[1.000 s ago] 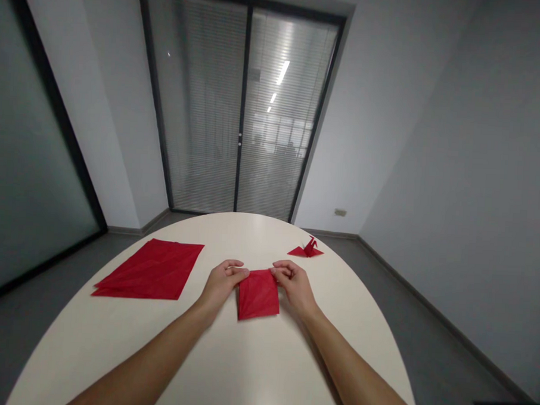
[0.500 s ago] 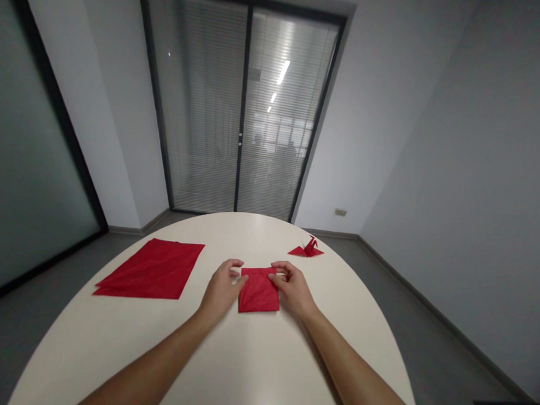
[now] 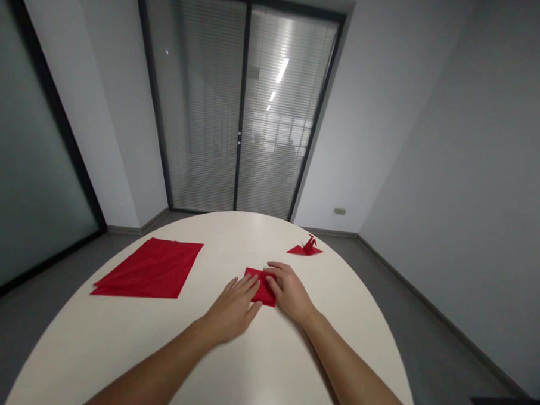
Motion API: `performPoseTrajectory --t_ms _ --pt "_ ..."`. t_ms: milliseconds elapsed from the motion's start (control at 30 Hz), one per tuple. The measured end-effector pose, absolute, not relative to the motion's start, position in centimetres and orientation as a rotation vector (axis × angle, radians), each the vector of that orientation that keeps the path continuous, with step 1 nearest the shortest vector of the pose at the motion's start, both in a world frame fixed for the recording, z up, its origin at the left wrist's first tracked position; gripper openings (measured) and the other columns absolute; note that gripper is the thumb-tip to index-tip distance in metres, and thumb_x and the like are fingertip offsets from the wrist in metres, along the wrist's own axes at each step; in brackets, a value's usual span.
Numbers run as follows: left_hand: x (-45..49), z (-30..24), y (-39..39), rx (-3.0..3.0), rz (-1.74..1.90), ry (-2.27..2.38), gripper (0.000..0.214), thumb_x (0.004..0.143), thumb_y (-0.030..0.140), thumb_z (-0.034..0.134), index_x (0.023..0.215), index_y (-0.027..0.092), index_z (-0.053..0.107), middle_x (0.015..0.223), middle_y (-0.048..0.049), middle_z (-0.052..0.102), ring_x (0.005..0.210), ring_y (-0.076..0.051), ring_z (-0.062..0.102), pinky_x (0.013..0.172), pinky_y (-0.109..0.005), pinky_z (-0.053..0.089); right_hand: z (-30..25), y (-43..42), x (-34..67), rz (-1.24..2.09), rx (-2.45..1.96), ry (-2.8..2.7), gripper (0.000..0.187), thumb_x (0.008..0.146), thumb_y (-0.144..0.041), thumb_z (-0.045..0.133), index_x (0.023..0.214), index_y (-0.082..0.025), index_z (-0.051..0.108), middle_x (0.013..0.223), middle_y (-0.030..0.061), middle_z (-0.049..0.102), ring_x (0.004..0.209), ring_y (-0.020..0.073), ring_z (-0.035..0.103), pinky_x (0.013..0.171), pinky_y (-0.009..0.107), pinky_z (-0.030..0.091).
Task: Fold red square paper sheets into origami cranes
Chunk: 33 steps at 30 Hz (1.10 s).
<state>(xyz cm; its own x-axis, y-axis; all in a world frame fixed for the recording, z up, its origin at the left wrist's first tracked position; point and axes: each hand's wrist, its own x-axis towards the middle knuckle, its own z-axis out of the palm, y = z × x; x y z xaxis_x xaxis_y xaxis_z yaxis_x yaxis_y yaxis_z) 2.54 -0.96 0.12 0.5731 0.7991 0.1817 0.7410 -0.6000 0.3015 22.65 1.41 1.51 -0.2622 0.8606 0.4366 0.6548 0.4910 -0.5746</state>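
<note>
A small folded square of red paper [image 3: 266, 295] lies on the white table in front of me, partly covered by both hands. Across its left side my left hand [image 3: 237, 305] rests flat, fingers stretched out and thumb apart near the lower edge. My right hand [image 3: 290, 290] is on the paper's right side, with its thumb and fingertips over the upper right part. Its fingers are slightly bent and apart, resting on the paper rather than wrapped round it.
Larger red paper sheets [image 3: 153, 269] lie stacked at the table's left. A folded red paper crane [image 3: 309, 247] stands near the far right edge. The round white table [image 3: 246, 228] faces a glass door with blinds [image 3: 201, 134].
My left hand has gone from holding the paper's upper left edge to lying flat over its left side. The paper has turned slightly. My right hand's fingers have moved further over it.
</note>
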Motion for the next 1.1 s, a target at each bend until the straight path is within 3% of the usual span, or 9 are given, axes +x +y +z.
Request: performPoseTrajectory --t_ms 133,233,367,633,833,1100 --pt "2.2 0.2 -1.0 2.634 0.354 1.329 0.055 0.101 0.042 0.035 0.15 0.017 0.039 0.159 -0.0129 0.034 0.15 -0.025 0.026 0.122 -0.051 0.018 2.1 0.3 22.1 0.442 -1.124 -2.324 0.047 0.103 -0.034 0.037 0.143 -0.016 0.052 0.148 0.0133 0.052 0.14 0.0244 0.044 0.119 0.044 0.032" --pt "2.1 0.5 -1.1 2.621 0.288 1.378 0.06 0.101 0.044 0.033 0.153 0.015 0.033 0.161 -0.0142 0.028 0.151 -0.027 0.02 0.122 -0.054 0.015 2.3 -0.2 21.9 0.502 -1.222 -2.481 0.056 0.104 -0.041 0.033 0.152 -0.012 0.039 0.157 0.0155 0.037 0.148 0.0288 0.031 0.122 0.052 0.023" --pt "2.0 0.9 -1.3 2.614 0.27 1.437 0.06 0.099 0.038 0.034 0.152 0.01 0.034 0.16 -0.018 0.027 0.151 -0.028 0.022 0.121 -0.056 0.016 2.7 -0.7 21.9 0.536 -1.372 -2.549 0.061 0.104 -0.049 0.026 0.156 -0.016 0.03 0.162 0.0117 0.025 0.152 0.0299 0.017 0.122 0.057 0.013" --pt "0.9 1.2 -0.8 2.651 0.477 1.38 0.051 0.097 0.033 0.042 0.143 0.014 0.049 0.15 -0.0178 0.046 0.142 -0.028 0.041 0.119 -0.054 0.022 2.5 -0.5 22.6 0.548 -1.383 -2.546 0.071 0.099 -0.057 0.038 0.157 -0.019 0.024 0.163 0.013 0.019 0.152 0.0303 0.015 0.122 0.056 0.008" --pt "0.7 1.1 -0.9 2.676 0.372 1.345 0.058 0.1 0.041 0.036 0.148 0.008 0.042 0.156 -0.0211 0.035 0.147 -0.031 0.031 0.119 -0.055 0.021 2.1 -0.3 22.8 0.511 -1.379 -2.552 0.068 0.101 -0.057 0.033 0.157 -0.02 0.025 0.162 0.0125 0.022 0.152 0.0305 0.014 0.122 0.057 0.005" --pt "0.6 1.0 -0.9 2.69 0.451 1.36 0.052 0.099 0.037 0.04 0.143 0.011 0.048 0.152 -0.0201 0.044 0.143 -0.031 0.039 0.118 -0.056 0.024 2.3 -0.3 22.8 0.482 -1.396 -2.537 0.069 0.1 -0.055 0.037 0.156 -0.016 0.028 0.162 0.0129 0.023 0.152 0.0332 0.013 0.122 0.057 0.01"
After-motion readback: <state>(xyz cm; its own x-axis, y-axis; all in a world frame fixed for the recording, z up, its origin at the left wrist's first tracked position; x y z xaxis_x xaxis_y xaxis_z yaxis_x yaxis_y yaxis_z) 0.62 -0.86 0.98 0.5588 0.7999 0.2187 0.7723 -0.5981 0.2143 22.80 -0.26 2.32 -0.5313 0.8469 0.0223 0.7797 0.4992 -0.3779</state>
